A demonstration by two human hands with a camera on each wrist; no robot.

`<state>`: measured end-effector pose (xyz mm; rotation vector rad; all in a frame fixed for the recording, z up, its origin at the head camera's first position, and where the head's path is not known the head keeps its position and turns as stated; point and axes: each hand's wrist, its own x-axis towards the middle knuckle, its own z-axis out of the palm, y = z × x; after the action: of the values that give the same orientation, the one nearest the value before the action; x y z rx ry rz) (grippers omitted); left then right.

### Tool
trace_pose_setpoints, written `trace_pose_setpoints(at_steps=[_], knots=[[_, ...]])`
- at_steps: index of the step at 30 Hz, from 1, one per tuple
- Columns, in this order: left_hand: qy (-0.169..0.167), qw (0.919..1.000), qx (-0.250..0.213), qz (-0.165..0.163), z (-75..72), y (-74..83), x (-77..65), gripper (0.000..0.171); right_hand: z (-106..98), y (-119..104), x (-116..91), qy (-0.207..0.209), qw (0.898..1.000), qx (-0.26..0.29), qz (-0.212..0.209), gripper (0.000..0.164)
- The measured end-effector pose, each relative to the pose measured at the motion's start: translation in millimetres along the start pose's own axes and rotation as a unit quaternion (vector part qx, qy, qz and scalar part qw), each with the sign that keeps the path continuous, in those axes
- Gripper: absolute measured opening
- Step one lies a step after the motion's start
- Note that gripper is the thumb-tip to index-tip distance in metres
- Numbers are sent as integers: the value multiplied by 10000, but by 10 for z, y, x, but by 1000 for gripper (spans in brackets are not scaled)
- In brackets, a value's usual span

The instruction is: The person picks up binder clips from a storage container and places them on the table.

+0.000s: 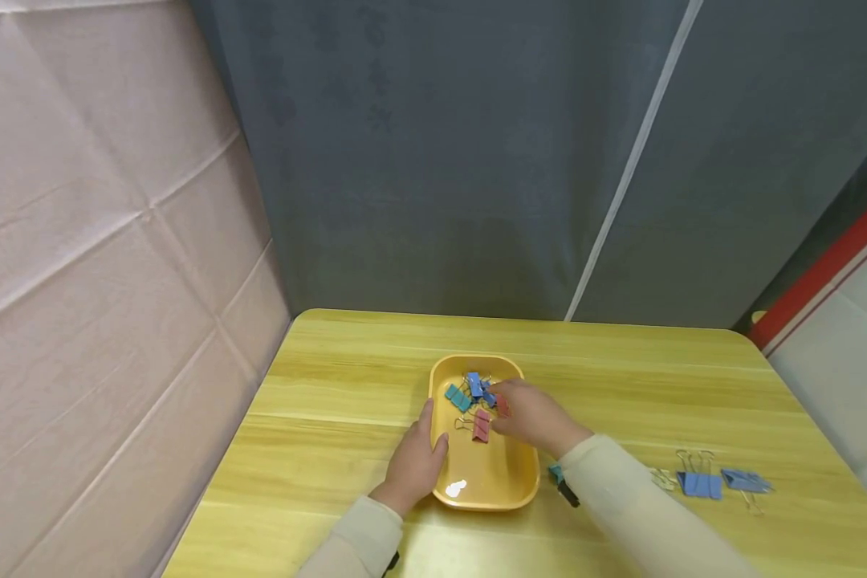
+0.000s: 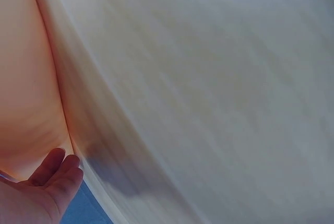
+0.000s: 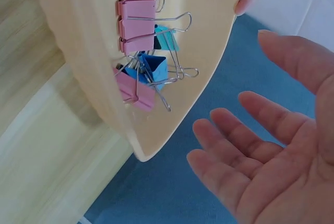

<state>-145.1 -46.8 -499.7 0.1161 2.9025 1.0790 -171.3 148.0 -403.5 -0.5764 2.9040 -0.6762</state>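
Observation:
A yellow-orange plastic tray (image 1: pixel 477 482) lies on the table with several binder clips in its far half. Among them are a pink binder clip (image 1: pixel 481 426), a teal one and blue ones; a second pink clip (image 3: pixel 134 91) shows in the right wrist view. My left hand (image 1: pixel 413 466) holds the tray's left side, thumb at the rim and fingers along the outer wall. Over the tray's right rim reaches my right hand (image 1: pixel 538 417), its fingers above the clips in the head view. The right wrist view shows those fingers spread and loosely bent, with nothing between them.
On the table (image 1: pixel 318 449) to the right lie a blue binder clip (image 1: pixel 699 485), another blue clip (image 1: pixel 746 480) and pale yellow clips (image 1: pixel 663 479) partly behind my right sleeve. A teal piece (image 1: pixel 555 473) shows beside that sleeve. A dark curtain (image 1: pixel 433 160) hangs behind the table.

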Motion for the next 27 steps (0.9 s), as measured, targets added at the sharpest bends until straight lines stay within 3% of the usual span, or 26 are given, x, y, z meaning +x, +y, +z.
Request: trace_pose_setpoints(at_steps=[11,27], knots=[[-42,9999,-119,-19,-9,11,-4,63,140,-29,124,-248,9994,-171,-151,42],[75,9999,-109,79,3,3,-6,63,308,-1,215,-484,9982,-363,31,42]])
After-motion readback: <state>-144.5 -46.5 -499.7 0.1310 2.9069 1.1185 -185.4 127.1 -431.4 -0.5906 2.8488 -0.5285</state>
